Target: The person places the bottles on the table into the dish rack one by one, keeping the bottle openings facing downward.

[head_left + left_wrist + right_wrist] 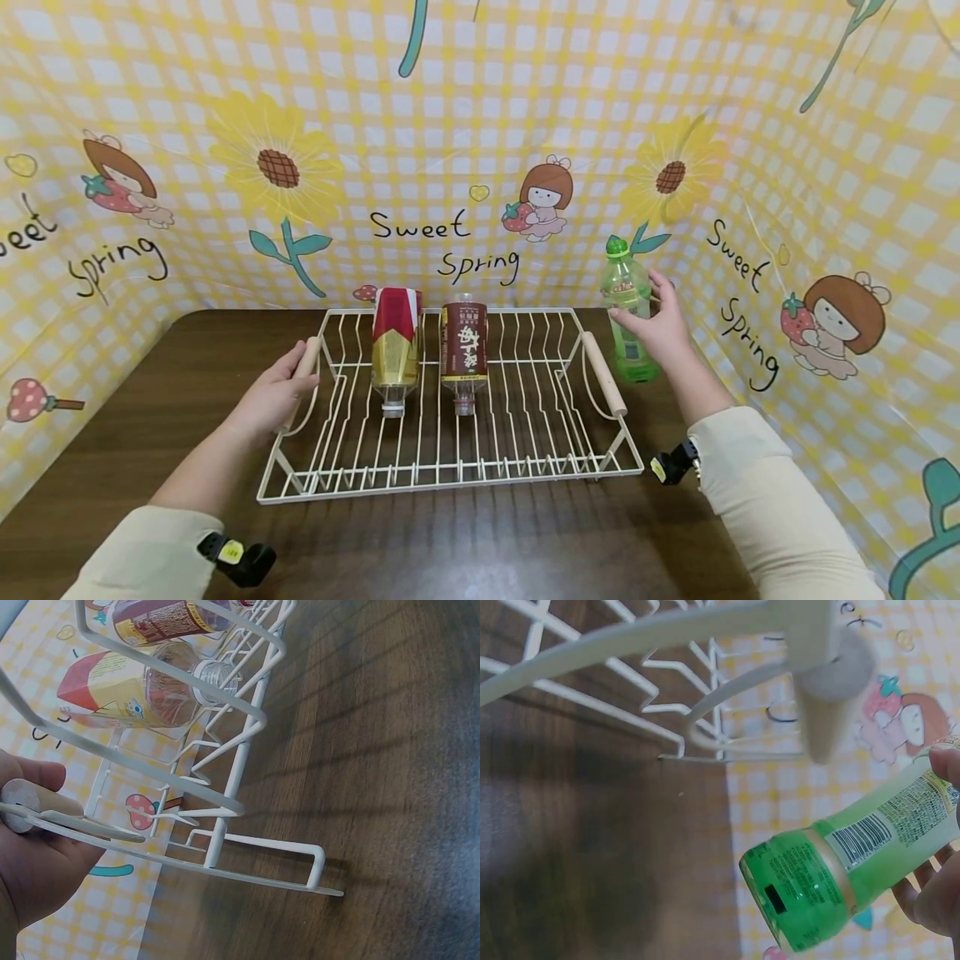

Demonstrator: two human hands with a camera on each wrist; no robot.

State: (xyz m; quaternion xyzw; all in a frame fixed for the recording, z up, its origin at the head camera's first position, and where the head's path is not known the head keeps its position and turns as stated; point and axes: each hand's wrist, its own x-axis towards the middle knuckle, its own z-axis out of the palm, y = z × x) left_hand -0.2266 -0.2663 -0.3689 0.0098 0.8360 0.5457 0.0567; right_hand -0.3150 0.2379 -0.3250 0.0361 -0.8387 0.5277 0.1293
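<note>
A white wire dish rack [450, 479] with wooden handles stands on the table. My left hand [273, 392] grips its left wooden handle [306, 358], fingers wrapped round it in the left wrist view. To the right of the rack, my right hand [663, 321] holds a green-capped clear green bottle [633, 350] upright by its upper body. The right wrist view shows the bottle's green base and barcode label. Two bottles lean upside down in the rack: a red and gold labelled one [395, 342] and a dark red labelled one [465, 342].
The rack's right wooden handle [603, 375] stands between the rack's wires and the green bottle. Behind the brown wood table [465, 550] hangs a yellow checked cloth [480, 108], which also rises along both sides.
</note>
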